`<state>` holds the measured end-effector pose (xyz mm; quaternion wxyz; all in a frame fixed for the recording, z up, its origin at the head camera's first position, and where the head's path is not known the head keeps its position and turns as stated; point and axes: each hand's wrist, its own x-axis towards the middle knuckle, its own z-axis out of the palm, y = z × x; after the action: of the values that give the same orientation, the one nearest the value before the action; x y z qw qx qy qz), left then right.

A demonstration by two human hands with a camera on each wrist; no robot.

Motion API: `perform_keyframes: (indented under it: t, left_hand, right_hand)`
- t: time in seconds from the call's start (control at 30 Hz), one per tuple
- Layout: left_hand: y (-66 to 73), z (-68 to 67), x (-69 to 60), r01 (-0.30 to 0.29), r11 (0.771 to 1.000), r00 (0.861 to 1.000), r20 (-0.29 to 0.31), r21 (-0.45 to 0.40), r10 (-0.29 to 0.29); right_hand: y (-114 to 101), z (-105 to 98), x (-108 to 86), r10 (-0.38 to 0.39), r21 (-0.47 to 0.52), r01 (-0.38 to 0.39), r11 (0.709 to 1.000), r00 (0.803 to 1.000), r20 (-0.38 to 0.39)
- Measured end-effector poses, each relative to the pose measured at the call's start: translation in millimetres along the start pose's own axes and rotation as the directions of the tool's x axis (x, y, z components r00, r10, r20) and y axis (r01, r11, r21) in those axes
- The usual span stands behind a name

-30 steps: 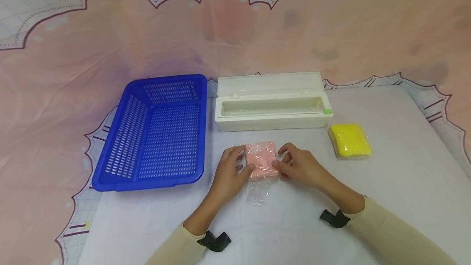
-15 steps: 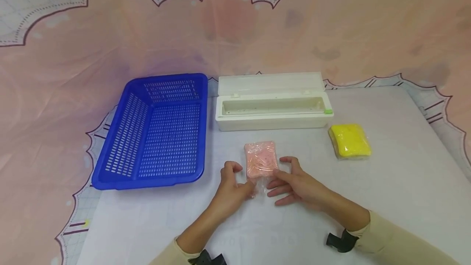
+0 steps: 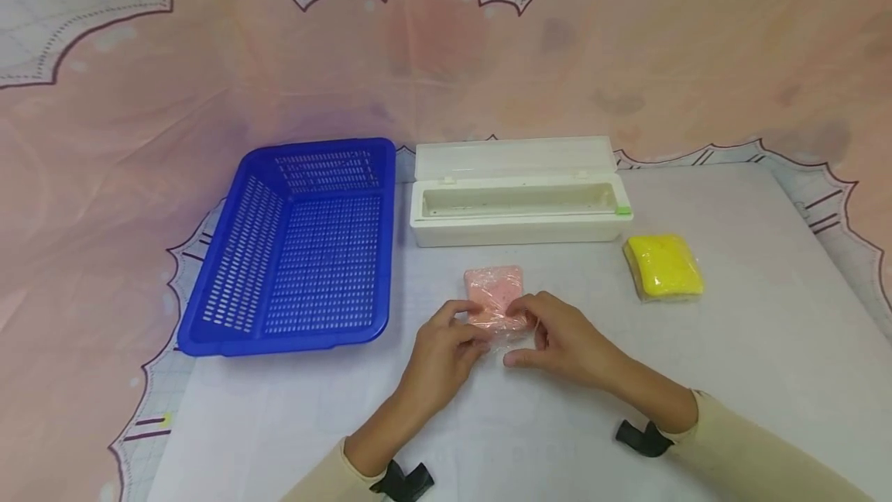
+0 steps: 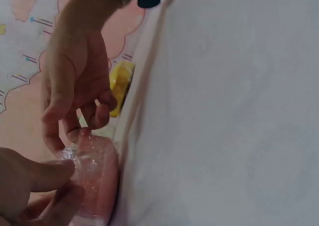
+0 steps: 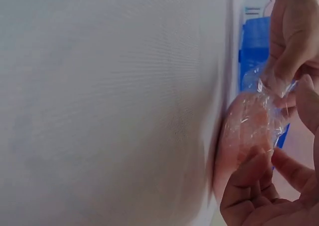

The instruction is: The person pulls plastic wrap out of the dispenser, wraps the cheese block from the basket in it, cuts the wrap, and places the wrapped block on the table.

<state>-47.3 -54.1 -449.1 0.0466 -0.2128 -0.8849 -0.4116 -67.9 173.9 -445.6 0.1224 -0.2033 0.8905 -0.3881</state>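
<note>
A pink square block [image 3: 496,289] in clear plastic wrap lies on the white-covered table. My left hand [image 3: 440,356] is at its near left, pinching the loose wrap [image 4: 75,158] between thumb and fingers in the left wrist view. From the right, my right hand [image 3: 567,339] touches the block's near right part with bent fingers. Its thumb stands apart, and a gap shows between thumb and index finger. In the right wrist view the right fingers [image 5: 251,173] rest against the pink block [image 5: 237,141], while the left hand [image 5: 294,46] holds the wrap above. Some fingertips are hidden.
A blue plastic basket [image 3: 389,254] with slotted walls stands at the left. Behind the block is a long white box [image 3: 519,235] with its lid raised. A yellow wrapped block [image 3: 669,266] lies at the right. A patterned cloth [image 3: 488,76] hangs behind.
Both hands have shifted from the block's sides to its near edge, where the wrap's loose flap was. The right hand's fingers have moved up onto the block. The block has barely moved.
</note>
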Motion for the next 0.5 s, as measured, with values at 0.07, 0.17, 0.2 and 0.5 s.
perform_keyframes:
  t: [0.07, 0.17, 0.2, 0.5]
  left_hand:
    - [-2.4, 1.0, 3.7, -0.051, 0.999, 0.998, -0.020, 0.019, 0.052]
    - [-3.3, 1.5, 9.2, -0.060, 0.997, 0.998, -0.023, 0.039, 0.060]
    - [-3.1, 1.8, 11.4, -0.045, 0.998, 0.999, -0.022, 0.039, 0.046]
    - [-5.9, 5.6, 25.6, 0.163, 0.982, 0.986, -0.009, -0.099, -0.165]
  right_hand:
    - [0, 1, 1.2, -0.020, -0.017, 0.020, 1.000, 1.000, -0.003]
    - [-1, 1, 2.4, -0.043, -0.039, 0.042, 0.998, 0.999, -0.025]
    - [-2, 1, 2.8, -0.052, -0.048, 0.050, 0.998, 0.998, -0.034]
    - [-6, 6, 16.5, -0.124, -0.111, 0.112, 0.987, 0.987, -0.105]
